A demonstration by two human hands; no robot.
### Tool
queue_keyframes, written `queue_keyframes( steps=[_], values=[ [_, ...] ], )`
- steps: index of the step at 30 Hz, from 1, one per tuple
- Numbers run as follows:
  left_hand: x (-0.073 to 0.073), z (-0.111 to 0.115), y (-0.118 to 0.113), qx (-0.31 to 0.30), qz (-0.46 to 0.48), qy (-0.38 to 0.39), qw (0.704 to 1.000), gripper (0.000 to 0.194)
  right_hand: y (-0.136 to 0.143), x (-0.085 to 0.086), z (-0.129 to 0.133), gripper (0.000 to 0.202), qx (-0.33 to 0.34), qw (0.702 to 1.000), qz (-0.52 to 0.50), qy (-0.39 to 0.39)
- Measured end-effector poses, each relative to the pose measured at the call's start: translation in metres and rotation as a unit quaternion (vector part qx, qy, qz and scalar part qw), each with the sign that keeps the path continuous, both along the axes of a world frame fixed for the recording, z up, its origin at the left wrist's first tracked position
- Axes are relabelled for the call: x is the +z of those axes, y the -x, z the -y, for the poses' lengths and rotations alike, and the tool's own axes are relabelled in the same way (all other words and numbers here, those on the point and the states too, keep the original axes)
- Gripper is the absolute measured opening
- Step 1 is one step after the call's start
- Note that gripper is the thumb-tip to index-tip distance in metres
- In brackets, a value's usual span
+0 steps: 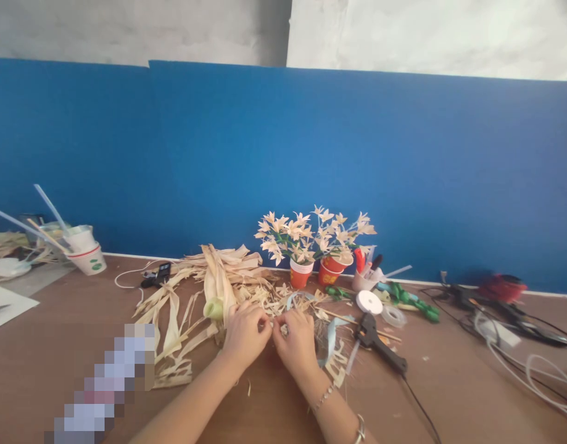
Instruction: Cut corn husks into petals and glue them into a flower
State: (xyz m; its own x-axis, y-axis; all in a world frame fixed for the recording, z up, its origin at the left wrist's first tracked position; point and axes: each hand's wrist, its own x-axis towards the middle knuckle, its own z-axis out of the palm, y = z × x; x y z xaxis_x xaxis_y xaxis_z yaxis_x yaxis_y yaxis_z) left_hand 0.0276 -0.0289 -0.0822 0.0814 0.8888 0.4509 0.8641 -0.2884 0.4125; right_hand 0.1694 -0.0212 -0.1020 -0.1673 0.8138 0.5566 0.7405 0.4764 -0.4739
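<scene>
My left hand (247, 333) and my right hand (296, 338) meet over the middle of the table, thumbs and forefingers pinched close together. Whatever lies between the fingertips is too small to make out. Dried corn husks (218, 277) are heaped behind and to the left of my left hand, with a rolled pale green husk (213, 308) beside it. Just past my right hand are husk scraps and a light blue ribbon (330, 340). Pale husk flowers (292, 231) stand in red paper cups (300, 275) at the back.
A black glue gun (380, 344) with a cord lies to the right. Near it are a white spool (369, 302), a tape roll (394, 316) and green ribbon (415, 302). Cables (519, 364) tangle at far right. A white cup (86, 251) and white paper (8, 307) are at left, before a blue partition (283, 154).
</scene>
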Motion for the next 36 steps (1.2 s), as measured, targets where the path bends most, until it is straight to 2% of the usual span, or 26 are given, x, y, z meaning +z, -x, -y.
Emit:
queue_keyframes(
  steps=[2,4,8,11,14,17,21,26,30,33,36],
  values=[
    [0.004,-0.006,0.010,0.046,-0.016,0.013,0.999,0.013,-0.002,0.001,-0.001,0.011,-0.024,1.000,-0.001,0.000],
    [0.010,-0.012,0.024,0.066,-0.021,0.053,0.996,0.016,-0.006,0.000,-0.003,0.012,-0.018,1.000,0.008,0.014],
    [0.021,-0.019,0.046,-0.021,-0.048,0.108,0.993,0.013,-0.008,-0.005,-0.006,0.014,0.021,0.997,0.072,0.029],
    [0.019,-0.017,0.051,-0.085,-0.074,0.137,0.984,0.018,-0.007,-0.011,-0.006,0.014,0.028,0.994,0.102,0.013],
    [0.009,-0.013,0.049,-0.127,-0.088,0.139,0.978,0.023,-0.007,-0.013,-0.006,0.018,0.023,0.995,0.094,0.010],
    [0.000,-0.011,0.047,-0.144,-0.093,0.132,0.976,0.023,-0.009,-0.012,-0.007,0.021,0.001,0.998,0.060,0.007],
    [-0.004,-0.012,0.047,-0.157,-0.088,0.119,0.976,0.018,-0.012,-0.010,-0.009,0.020,-0.014,1.000,0.009,0.000],
    [0.002,-0.015,0.035,-0.132,0.019,0.129,0.983,0.015,-0.010,-0.007,-0.009,0.017,0.051,0.995,-0.081,0.040],
    [0.000,-0.012,0.020,-0.167,0.109,0.121,0.972,0.022,-0.006,-0.007,-0.009,0.012,0.111,0.985,-0.113,0.076],
    [-0.003,-0.008,0.014,-0.177,0.134,0.114,0.968,0.030,-0.005,-0.007,-0.008,0.010,0.115,0.985,-0.099,0.078],
    [-0.001,-0.007,0.010,-0.172,0.173,0.138,0.960,0.029,-0.006,-0.007,-0.009,0.014,0.111,0.985,-0.101,0.084]
  ],
)
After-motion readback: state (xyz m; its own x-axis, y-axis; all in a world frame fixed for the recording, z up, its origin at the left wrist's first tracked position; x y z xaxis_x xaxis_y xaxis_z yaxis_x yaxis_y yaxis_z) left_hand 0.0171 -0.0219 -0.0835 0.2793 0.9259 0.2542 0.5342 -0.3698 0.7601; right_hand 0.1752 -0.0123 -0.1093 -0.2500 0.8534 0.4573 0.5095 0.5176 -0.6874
